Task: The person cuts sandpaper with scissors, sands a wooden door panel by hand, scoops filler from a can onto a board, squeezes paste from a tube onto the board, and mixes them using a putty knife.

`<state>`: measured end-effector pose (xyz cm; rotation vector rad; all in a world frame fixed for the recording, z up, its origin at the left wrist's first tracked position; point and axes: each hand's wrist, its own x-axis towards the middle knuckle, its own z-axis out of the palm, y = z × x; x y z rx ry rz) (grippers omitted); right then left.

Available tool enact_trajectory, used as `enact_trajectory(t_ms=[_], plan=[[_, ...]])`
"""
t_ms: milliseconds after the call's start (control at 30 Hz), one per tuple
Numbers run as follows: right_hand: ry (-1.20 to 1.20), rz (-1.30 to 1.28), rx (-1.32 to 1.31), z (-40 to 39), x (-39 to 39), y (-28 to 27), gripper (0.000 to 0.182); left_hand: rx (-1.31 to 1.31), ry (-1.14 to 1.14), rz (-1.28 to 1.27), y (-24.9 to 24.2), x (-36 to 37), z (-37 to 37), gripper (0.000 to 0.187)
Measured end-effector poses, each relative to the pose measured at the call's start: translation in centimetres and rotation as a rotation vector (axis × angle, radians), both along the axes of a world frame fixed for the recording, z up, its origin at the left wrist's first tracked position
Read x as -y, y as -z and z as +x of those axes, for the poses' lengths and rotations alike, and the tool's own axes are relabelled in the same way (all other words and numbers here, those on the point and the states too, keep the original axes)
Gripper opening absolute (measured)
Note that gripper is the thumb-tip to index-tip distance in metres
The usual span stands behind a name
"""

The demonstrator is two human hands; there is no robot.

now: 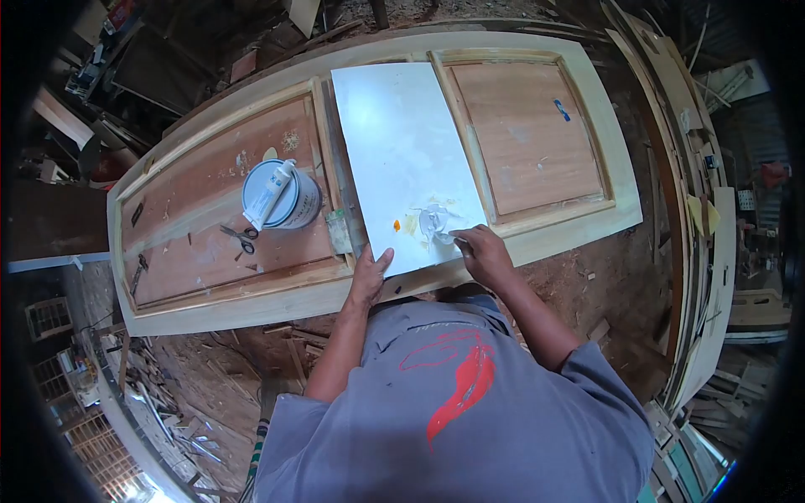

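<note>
A white board (402,142) lies across the middle of a wooden door. My left hand (367,275) grips its near left corner, thumb on top. Close to the near edge sits a heap of whitish paste (434,223), with a small orange dab (397,225) and a yellowish smear beside it. My right hand (484,254) is closed at the right of the paste, pinching what looks like a thin flat scraper; its blade is hard to tell from the paste. Left of the board stands a tin (303,205) with a white tube (273,194) lying on its lid.
The panelled door (562,214) stretches out beneath the board. Scissors (241,238) lie left of the tin, and a stained greenish block (338,230) lies between tin and board. A blue scrap (561,110) rests on the right panel. Long planks (708,293) stand at the right.
</note>
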<state>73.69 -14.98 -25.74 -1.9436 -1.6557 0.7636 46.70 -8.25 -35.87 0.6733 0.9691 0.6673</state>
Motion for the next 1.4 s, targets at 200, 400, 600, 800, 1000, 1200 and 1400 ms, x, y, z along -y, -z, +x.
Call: enact_trajectory(t_ms=[200,400,600,800,1000,1200,1400], plan=[[0.04,0.425,0.075,0.9,2.9,-0.1,0.049,-0.058,-0.03,-0.106,-7.8,-0.6,1.9,0.05],[0.149,0.552,0.243,0.1,4.0,-2.3,0.058,0.131,-0.056,-0.097,-10.6,-0.7,4.1,0.05],[0.136,0.519,0.164,-0.2,3.6,-1.0,0.07,0.187,-0.012,-0.04,-7.5,0.0,6.5,0.049],[0.207,0.504,0.018,0.2,4.9,0.7,0.058,0.378,0.061,-0.284,-5.8,-1.1,8.2,0.051],[0.404,0.308,0.0,3.5,4.3,-0.8,0.031,0.25,0.176,-0.145,-1.4,-3.6,7.3,0.057],[0.287,0.244,-0.008,4.2,2.1,4.9,0.029,-0.661,0.198,0.222,4.2,-2.4,5.5,0.062],[0.309,0.252,-0.051,3.9,1.9,6.5,0.028,-0.927,0.256,0.35,0.8,-2.6,2.8,0.047]])
